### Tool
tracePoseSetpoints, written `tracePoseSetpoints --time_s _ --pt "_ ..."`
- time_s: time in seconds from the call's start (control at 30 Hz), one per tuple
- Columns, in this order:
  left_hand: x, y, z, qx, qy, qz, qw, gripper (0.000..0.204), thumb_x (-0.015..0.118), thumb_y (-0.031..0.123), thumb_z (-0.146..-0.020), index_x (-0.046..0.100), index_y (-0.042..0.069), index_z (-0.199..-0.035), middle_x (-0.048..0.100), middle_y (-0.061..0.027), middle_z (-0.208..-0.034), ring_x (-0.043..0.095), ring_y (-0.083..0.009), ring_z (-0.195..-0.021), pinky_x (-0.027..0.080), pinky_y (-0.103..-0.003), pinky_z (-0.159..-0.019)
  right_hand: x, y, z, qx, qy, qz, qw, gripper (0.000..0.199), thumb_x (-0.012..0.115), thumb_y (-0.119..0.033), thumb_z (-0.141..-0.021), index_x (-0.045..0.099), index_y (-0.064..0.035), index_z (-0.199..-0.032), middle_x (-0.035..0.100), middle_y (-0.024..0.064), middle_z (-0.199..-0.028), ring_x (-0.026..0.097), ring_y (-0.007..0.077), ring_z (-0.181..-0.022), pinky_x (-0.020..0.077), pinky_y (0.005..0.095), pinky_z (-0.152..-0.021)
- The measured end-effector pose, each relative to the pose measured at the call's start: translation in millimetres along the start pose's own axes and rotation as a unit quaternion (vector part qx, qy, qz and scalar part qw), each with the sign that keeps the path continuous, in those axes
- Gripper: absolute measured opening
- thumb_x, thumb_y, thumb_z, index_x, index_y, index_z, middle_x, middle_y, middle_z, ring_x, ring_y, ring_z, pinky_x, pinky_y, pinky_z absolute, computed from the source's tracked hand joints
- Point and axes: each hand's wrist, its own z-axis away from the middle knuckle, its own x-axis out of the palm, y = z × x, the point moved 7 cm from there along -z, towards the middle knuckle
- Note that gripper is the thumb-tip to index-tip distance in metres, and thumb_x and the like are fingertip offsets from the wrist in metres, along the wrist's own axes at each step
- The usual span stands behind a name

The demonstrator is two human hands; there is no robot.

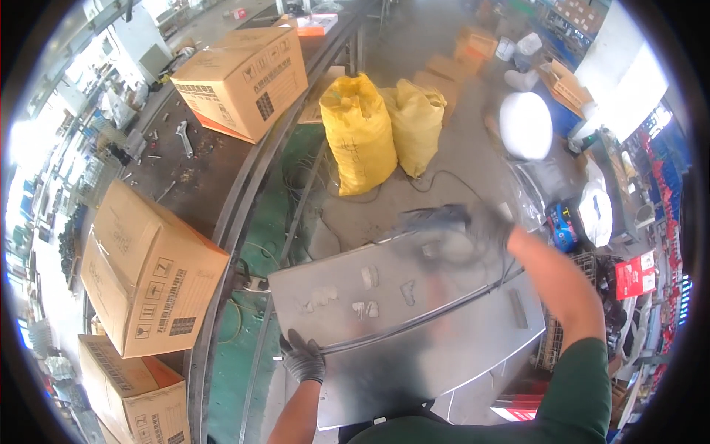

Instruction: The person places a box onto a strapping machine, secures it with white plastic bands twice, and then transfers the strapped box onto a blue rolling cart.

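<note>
Metal panel [438, 287] beneath part-open left hand [305, 361]

A worker's two arms reach in from the lower edge, both hands in dark gloves. The left hand [304, 357] is low and close to the body, its fingers pointing forward, the bare left forearm [296, 414] rising behind it almost in line. The right hand [488, 224] extends farther out, blurred, its finger position unclear. The bare right forearm [556, 281] slants forward and inward from a bent elbow, below a dark green sleeve [577, 388]. The hands are well apart, the right farther forward.
</note>
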Motion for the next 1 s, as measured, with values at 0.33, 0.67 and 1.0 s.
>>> tracePoseSetpoints --time_s 0.33,0.67,1.0 --pt "2 -4 -10 -0.001 -0.004 -0.017 1.0 0.064 0.062 0.02 -0.084 0.037 0.007 -0.142 0.033 -0.0307 -0.145 0.049 -0.048 -0.118 0.043 -0.052 -0.099 -77 15 -134 -0.074 0.128 0.377 0.914 0.024 0.061 -0.008 -0.074 0.07 -0.0114 -0.096 0.07 0.0121 -0.096 0.067 0.0307 -0.093 0.0501 0.0451 -0.084" --pt "10 -5 -14 0.026 -0.024 0.014 0.999 0.066 0.061 0.025 -0.085 0.036 0.003 -0.142 0.035 -0.0331 -0.141 0.046 -0.0508 -0.117 0.041 -0.055 -0.098 124 60 -6 -0.022 0.088 -0.048 0.995 0.035 0.053 0.005 -0.073 0.062 -0.0003 -0.106 0.063 0.0222 -0.108 0.061 0.0414 -0.101 0.0498 0.0439 -0.09" --pt "-7 -3 -56 0.097 0.06 0.051 0.992 0.062 0.064 0.027 -0.086 0.041 0.008 -0.14 0.034 -0.0289 -0.144 0.039 -0.0477 -0.129 0.035 -0.056 -0.106 238 -7 309 0.22 0.158 -0.585 0.764 0.019 0.058 0.003 -0.087 0.067 -0.0002 -0.103 0.069 0.007 -0.096 0.063 0.015 -0.091 0.0509 0.0284 -0.083"
